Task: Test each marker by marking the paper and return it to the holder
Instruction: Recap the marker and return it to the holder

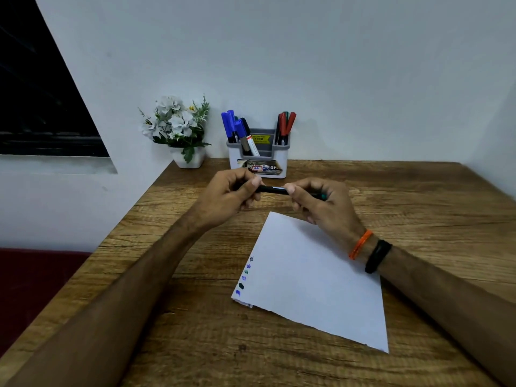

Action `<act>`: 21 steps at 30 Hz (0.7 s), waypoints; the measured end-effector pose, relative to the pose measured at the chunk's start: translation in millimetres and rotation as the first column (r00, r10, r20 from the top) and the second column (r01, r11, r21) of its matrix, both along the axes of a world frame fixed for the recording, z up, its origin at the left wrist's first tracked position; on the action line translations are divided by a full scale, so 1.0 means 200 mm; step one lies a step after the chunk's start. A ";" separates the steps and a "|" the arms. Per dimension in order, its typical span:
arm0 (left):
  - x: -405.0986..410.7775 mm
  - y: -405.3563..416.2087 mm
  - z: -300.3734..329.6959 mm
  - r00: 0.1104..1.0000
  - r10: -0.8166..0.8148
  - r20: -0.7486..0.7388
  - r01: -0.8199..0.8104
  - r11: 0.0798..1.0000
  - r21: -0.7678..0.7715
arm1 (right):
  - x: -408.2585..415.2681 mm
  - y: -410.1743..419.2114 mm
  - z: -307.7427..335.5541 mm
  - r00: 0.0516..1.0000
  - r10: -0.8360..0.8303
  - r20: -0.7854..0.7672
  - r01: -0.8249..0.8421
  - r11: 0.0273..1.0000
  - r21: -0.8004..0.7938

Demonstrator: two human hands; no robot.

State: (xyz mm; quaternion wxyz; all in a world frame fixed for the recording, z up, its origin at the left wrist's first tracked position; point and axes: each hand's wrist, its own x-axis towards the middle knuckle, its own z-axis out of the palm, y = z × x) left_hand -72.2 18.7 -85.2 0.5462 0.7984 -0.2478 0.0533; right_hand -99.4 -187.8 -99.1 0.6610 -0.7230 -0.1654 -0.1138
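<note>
Black marker (273, 189) gripped by left hand (226, 196) and right hand (321, 205); one paper (312, 283), one holder (258, 157).

— Where do we have our hands, taking the marker (273, 189) as the landmark?

— Our left hand (227, 193) curls round its left end, thumb pressed on top. Our right hand (321, 203) curls round its right end, thumb tip also on the barrel.

— And our arms?

— Both forearms reach in from the near corners and converge at the marker, held above the worktop (178, 317). Our right wrist wears two bands.
</note>
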 end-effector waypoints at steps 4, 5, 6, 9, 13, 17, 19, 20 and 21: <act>0.01 -0.02 -0.03 0.999 0.021 0.024 -0.022 0.999 0.030 | 0.01 0.00 -0.01 0.996 0.053 0.070 -0.049 0.997 -0.058; 0.01 -0.02 -0.04 0.999 0.021 0.025 -0.022 0.999 0.034 | 0.01 0.00 -0.02 0.995 0.057 0.079 -0.051 0.996 -0.066; 0.01 -0.03 -0.04 0.999 0.025 0.027 -0.026 0.999 0.037 | 0.01 0.00 -0.02 0.994 0.062 0.089 -0.055 0.996 -0.070; 0.00 -0.03 -0.05 0.998 0.050 0.035 -0.052 0.997 0.048 | 0.02 0.00 -0.03 0.991 0.082 0.110 -0.074 0.994 -0.074; 0.01 -0.04 -0.08 0.998 0.058 0.013 -0.058 0.997 0.055 | 0.02 -0.01 -0.05 0.990 0.075 0.116 -0.064 0.994 -0.091; 0.00 -0.04 -0.07 0.998 0.063 0.003 -0.063 0.997 0.039 | 0.03 0.00 -0.04 0.993 0.072 0.093 -0.061 0.992 -0.108; 0.01 -0.04 -0.04 0.998 0.058 0.017 -0.058 0.998 0.006 | 0.03 0.00 -0.01 0.994 0.085 0.070 -0.079 0.993 -0.090; 0.01 -0.04 -0.01 0.998 0.053 0.024 -0.053 0.999 -0.012 | 0.04 -0.01 0.00 0.994 0.089 0.058 -0.085 0.993 -0.077; 0.01 -0.03 0.00 0.998 0.058 0.028 -0.057 0.998 -0.027 | 0.04 -0.01 0.02 0.995 0.088 0.048 -0.085 0.994 -0.067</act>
